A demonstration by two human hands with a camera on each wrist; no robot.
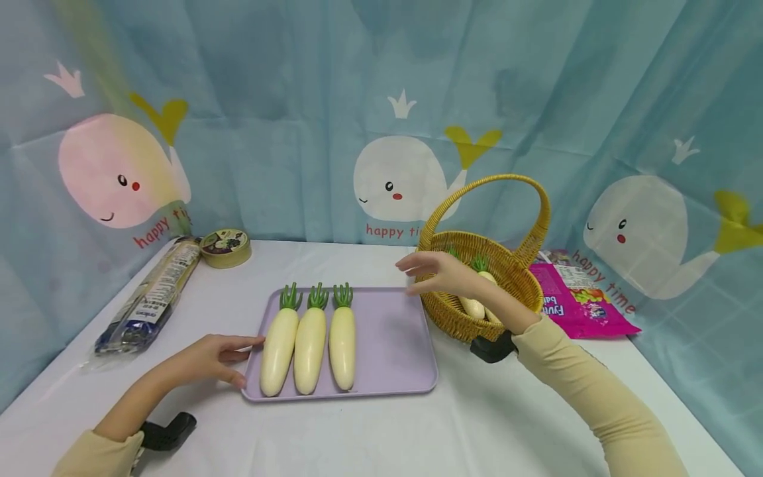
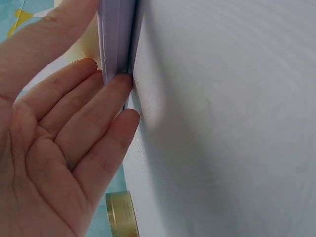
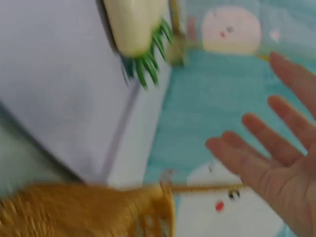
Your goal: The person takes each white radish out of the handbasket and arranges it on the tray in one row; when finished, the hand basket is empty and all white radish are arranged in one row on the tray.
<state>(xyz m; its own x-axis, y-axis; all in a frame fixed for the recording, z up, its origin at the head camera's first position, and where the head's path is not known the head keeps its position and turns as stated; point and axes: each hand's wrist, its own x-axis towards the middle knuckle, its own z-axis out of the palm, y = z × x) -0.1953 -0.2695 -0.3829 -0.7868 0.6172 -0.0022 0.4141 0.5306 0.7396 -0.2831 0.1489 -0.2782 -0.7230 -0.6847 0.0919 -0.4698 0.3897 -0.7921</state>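
Three white radishes with green tops, one of them a radish (image 1: 342,348), lie side by side on the left half of a lilac tray (image 1: 393,344). My left hand (image 1: 208,361) touches the tray's left edge with nearly straight fingers; in the left wrist view its fingertips meet the tray's rim (image 2: 114,39). My right hand (image 1: 444,275) hovers in front of a yellow wicker basket (image 1: 453,318), above the tray's right back corner, fingers spread and holding nothing. More radishes (image 1: 473,307) rest inside the basket, partly hidden by the right forearm.
A long plastic-wrapped package (image 1: 152,298) lies at the left beside a round gold tin (image 1: 226,248). Behind the basket, at the right, is a pink snack bag (image 1: 581,301). A blue whale-print curtain (image 1: 286,132) hangs along the back and sides of the white table.
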